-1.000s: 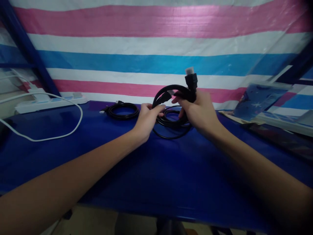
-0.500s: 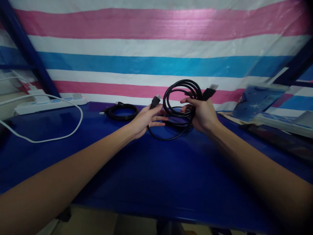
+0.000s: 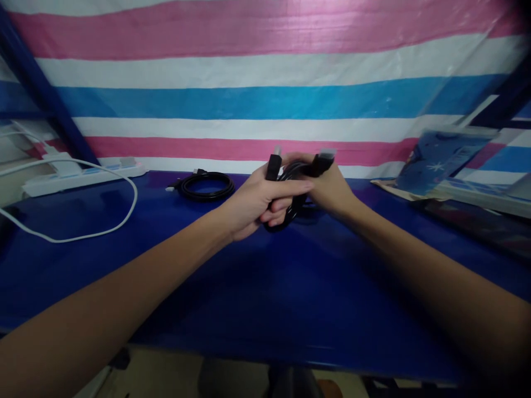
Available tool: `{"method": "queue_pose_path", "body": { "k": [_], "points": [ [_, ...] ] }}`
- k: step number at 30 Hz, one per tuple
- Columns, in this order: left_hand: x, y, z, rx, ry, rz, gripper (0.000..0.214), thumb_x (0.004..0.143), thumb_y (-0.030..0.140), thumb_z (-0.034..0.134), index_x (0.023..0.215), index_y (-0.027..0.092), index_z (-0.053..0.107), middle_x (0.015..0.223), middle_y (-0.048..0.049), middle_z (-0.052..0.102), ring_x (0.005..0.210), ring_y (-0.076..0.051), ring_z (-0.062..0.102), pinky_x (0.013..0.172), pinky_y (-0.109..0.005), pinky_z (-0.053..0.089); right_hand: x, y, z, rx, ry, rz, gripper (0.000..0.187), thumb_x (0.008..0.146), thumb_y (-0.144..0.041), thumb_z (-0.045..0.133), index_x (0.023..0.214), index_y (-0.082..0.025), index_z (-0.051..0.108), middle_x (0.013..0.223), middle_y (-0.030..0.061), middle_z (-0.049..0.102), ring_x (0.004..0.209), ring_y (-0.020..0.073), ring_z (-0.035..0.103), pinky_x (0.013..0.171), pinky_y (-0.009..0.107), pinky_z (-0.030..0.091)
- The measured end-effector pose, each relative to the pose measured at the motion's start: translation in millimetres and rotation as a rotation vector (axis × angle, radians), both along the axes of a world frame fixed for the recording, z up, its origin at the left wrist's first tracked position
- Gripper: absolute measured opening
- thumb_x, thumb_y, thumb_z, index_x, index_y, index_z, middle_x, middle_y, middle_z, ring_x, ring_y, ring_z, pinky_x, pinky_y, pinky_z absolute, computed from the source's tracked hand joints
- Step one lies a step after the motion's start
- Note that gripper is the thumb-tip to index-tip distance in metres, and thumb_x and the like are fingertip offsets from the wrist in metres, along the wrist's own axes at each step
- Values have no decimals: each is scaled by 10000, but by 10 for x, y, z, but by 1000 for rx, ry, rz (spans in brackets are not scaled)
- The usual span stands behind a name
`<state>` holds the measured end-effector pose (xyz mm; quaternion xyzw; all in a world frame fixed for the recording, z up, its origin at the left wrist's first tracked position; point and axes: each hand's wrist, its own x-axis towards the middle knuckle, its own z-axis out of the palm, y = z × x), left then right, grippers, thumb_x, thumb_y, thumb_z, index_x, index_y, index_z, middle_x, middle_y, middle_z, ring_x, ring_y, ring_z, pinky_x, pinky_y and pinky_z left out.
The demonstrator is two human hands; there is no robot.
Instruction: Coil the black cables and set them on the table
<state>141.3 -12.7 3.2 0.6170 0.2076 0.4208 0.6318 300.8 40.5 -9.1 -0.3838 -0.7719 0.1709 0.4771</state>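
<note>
A coiled black cable (image 3: pixel 286 218) with a plug at each end is held between both hands above the blue tabletop. My left hand (image 3: pixel 261 196) is closed on the near side of the coil, and one black plug (image 3: pixel 274 167) stands up by its thumb. My right hand (image 3: pixel 332 185) wraps the other side, its fingers curled over the top of the loops. The second black plug (image 3: pixel 321 164) with a pale tip points up and right beside that hand. Part of the coil is hidden behind the fingers.
Another coiled black cable (image 3: pixel 207 187) lies on the blue table (image 3: pixel 257 309) to the left. A white power strip (image 3: pixel 83 178) and a white cord (image 3: pixel 135 193) are at far left. Blue packaging (image 3: pixel 442 160) and a dark flat object (image 3: pixel 473 226) are at right. A striped sheet (image 3: pixel 249 102) hangs behind.
My hands have come together and the right has moved left. The loose loops are gathered into a tight bundle, and my left hand's spread fingers have closed round it.
</note>
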Motion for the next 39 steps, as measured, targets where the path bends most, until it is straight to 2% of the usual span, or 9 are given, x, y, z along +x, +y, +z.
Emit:
{"method": "queue_pose_path", "body": {
  "k": [3,5,12,18,23,27,29,33,39],
  "points": [
    [37,-39,8,-13,-76,65,65,806,125,598,867,148,589,401,124,237,308,-15,202,363,-163,226,-17,31,-25,-208,142,107,220,811,-337,571,662,-187,508,614,9,559,575,144,539,547,281,409],
    [11,29,-26,-6,-78,101,139,814,161,594,695,154,524,408,106,272,312,-17,240,372,-178,260,-40,31,-53,-274,111,116,267,855,-397,534,685,-191,524,541,1,523,491,147,518,494,284,382],
    [-82,155,-71,-69,65,-25,392,912,550,451,809,191,572,416,85,326,347,-50,326,505,-225,430,43,2,16,350,-247,-268,146,761,-144,567,845,-201,672,702,33,658,615,192,572,590,292,351],
    [-71,20,7,15,239,-85,500,820,603,560,587,163,523,374,50,372,304,-40,335,438,-227,361,18,-118,61,512,-565,-456,399,658,-110,585,1037,-203,669,737,60,690,629,222,585,553,285,269],
    [-84,57,44,-1,124,69,334,763,201,595,489,162,408,369,81,280,297,-3,229,385,-182,254,-66,-156,97,243,-185,-185,170,696,-173,592,862,-191,629,732,45,650,664,200,596,600,306,394],
    [-132,44,157,-12,-126,85,413,866,218,392,460,181,329,357,75,163,259,-23,172,372,-195,285,-81,-166,219,-321,203,229,202,831,-360,580,725,-197,526,496,-37,427,431,108,433,519,300,432],
    [-153,31,192,-7,-163,25,437,906,286,355,482,180,368,368,69,171,266,-38,221,402,-209,346,-78,-206,295,-416,274,261,320,853,-390,583,627,-208,447,432,-80,253,355,63,267,434,263,367],
    [-108,-9,161,86,-53,-86,206,852,262,489,718,150,597,432,54,405,413,-56,432,614,-234,475,-50,-321,426,-283,268,8,341,796,-180,588,519,-195,389,403,-64,259,341,45,231,362,223,206],
    [91,-95,72,150,31,-3,93,758,233,628,744,142,619,539,21,580,543,-79,542,542,-179,427,-20,-375,460,139,42,-314,371,724,-45,547,451,-151,319,500,-34,275,498,35,241,439,220,154]
  ]
}}
